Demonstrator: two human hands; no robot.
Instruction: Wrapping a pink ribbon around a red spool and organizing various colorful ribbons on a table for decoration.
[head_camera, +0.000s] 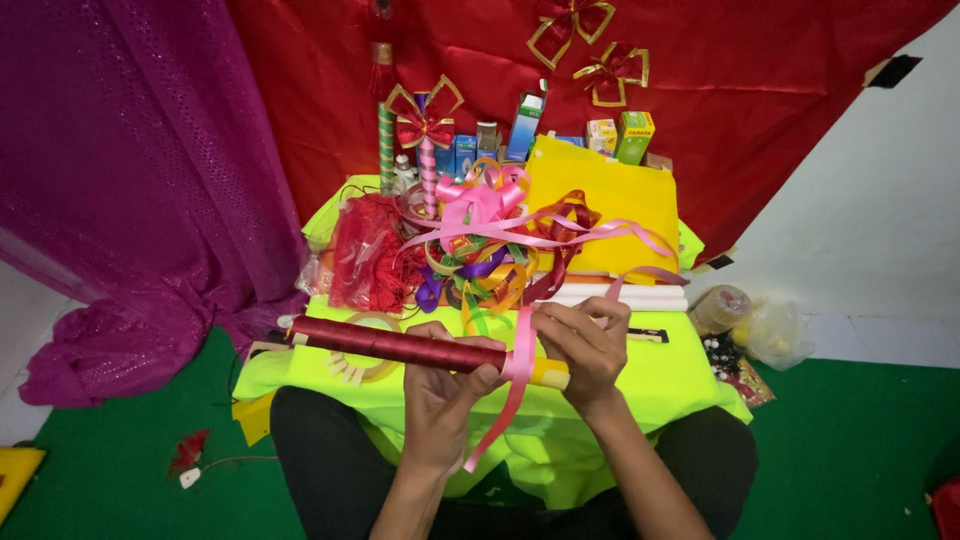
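wrapped: red-wound stick (385, 345) mostly covered, yellow end (551, 374) bare
left hand (447, 385): grasping stick
right hand (588, 345): pinching pink ribbon (520, 365) on stick

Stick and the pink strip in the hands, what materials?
Stick: seemingly a yellow core, bare at the right end, wound in glossy dark red thread or ribbon; sheen along its length. Pink strip: likely thin plastic or satin ribbon; shiny, hangs limp.

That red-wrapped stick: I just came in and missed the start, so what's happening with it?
A seated person's left hand grips a long stick wound in dark red thread, held level over a lime-green cloth-covered table. The right hand pinches a pink ribbon against its bare yellow end.
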